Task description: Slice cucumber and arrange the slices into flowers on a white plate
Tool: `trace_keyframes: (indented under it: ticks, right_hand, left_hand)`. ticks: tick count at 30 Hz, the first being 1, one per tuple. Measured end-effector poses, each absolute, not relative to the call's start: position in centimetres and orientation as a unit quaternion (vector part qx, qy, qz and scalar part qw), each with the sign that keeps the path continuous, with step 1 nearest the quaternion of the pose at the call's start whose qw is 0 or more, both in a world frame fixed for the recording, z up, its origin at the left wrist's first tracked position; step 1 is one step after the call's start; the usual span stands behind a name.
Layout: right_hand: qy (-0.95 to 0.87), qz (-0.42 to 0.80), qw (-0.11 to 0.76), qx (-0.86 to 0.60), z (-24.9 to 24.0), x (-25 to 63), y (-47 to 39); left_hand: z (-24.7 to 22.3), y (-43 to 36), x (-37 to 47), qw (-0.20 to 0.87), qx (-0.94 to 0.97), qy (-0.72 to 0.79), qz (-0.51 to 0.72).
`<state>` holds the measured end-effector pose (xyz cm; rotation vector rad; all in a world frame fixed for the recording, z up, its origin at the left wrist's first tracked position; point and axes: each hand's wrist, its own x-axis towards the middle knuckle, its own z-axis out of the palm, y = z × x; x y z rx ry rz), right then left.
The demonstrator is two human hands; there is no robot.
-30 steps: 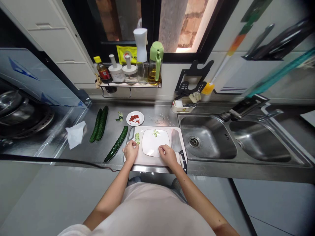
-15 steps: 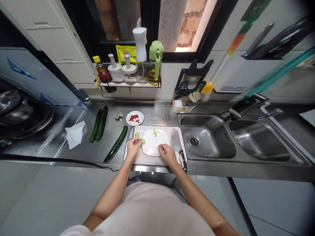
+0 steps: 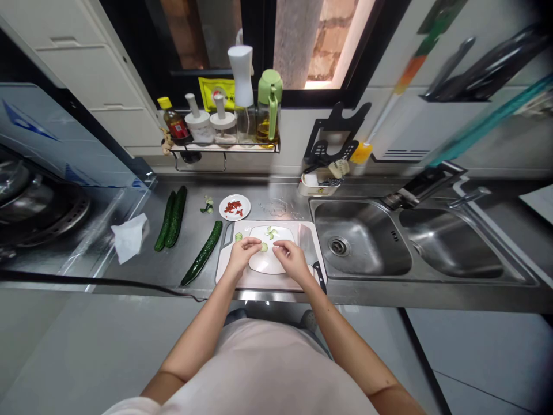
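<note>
Over a white plate (image 3: 270, 266) on the cutting board (image 3: 246, 282), my left hand (image 3: 242, 255) pinches a pale green cucumber slice (image 3: 264, 247) between thumb and fingertips. Facing it, my right hand (image 3: 294, 260) has thumb and fingers drawn together just right of the slice; whether something small is in them I cannot make out. Several thin cucumber pieces (image 3: 271, 232) lie fanned out toward the plate's far edge. More cucumber slices (image 3: 238, 237) rest on the board beyond my left hand. A knife with a black handle (image 3: 319, 276) lies at the board's right side, its blade partly hidden.
Left of the board lies a whole cucumber (image 3: 202, 253), with two more cucumbers (image 3: 175, 218) further left. A small plate (image 3: 235, 216) holds red bits near cucumber scraps (image 3: 207, 204). A double sink (image 3: 363, 245) is at right, a condiment rack (image 3: 227, 147) above.
My left hand has brought the cucumber slice rightward over the plate. The right hand has shifted slightly left and away from me, so the fingertips of both hands are closer together.
</note>
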<state>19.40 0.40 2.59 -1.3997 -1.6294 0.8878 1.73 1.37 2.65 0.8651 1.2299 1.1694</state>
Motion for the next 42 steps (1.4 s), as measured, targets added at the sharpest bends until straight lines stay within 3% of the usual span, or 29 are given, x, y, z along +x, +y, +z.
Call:
trace_keyframes:
  ticks: [17,25,42]
  right_hand:
    - [-0.621,0.414,0.411,-0.524,3.0,19.7,1.7]
    - [-0.669,0.371,0.399,-0.505,3.2,20.9,2.0]
    - [-0.697,0.342,0.334,-0.534,-0.4,24.4,3.2]
  left_hand:
    - [2.5,1.5,3.5,0.572,0.399,0.546,0.464]
    - [2.1,1.7,4.4,0.727,0.315,0.539,0.288]
    - [-0.7,5.2,7.3,0.747,0.283,0.51,0.319]
